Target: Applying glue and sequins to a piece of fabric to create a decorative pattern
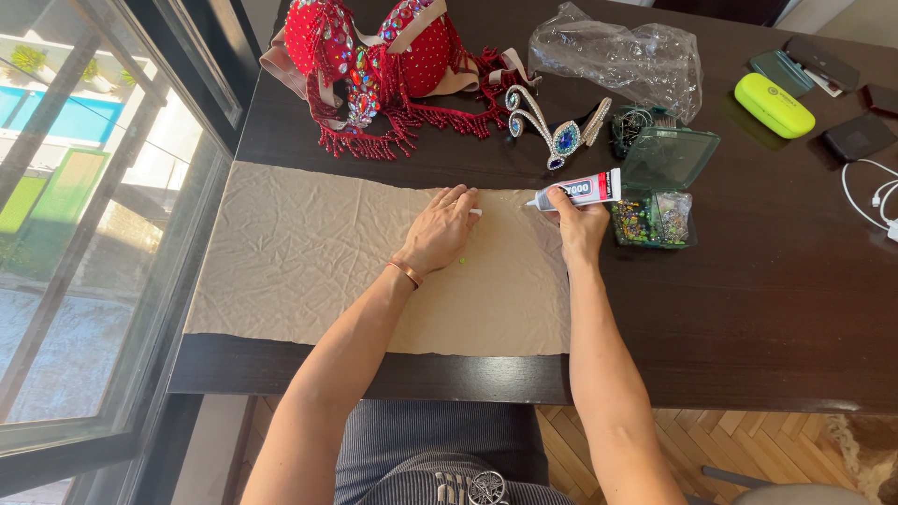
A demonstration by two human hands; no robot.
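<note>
Nearest the wearer, a beige cloth (309,262) lies flat and creased across the near half of the dark wooden table (730,318). The left hand (441,229) rests palm-down on the cloth near its far edge, fingers close together and extended toward twelve o'clock, with a small white piece showing at the fingertips; whether it is pinched cannot be told. A tiny green bead (461,261) lies on the cloth just beside that hand, at its four o'clock. The right hand (578,224) sits at three o'clock of the left, closed around a glue tube (582,191), whose nozzle points toward nine o'clock, close to the left fingertips. Just beside the right hand, at three o'clock, stands an open green bead box (659,201). Farther off, at twelve o'clock, lie a jewelled blue-stone appliqué (559,131), a red beaded bra top (383,65) and a crumpled clear plastic bag (622,56).
</note>
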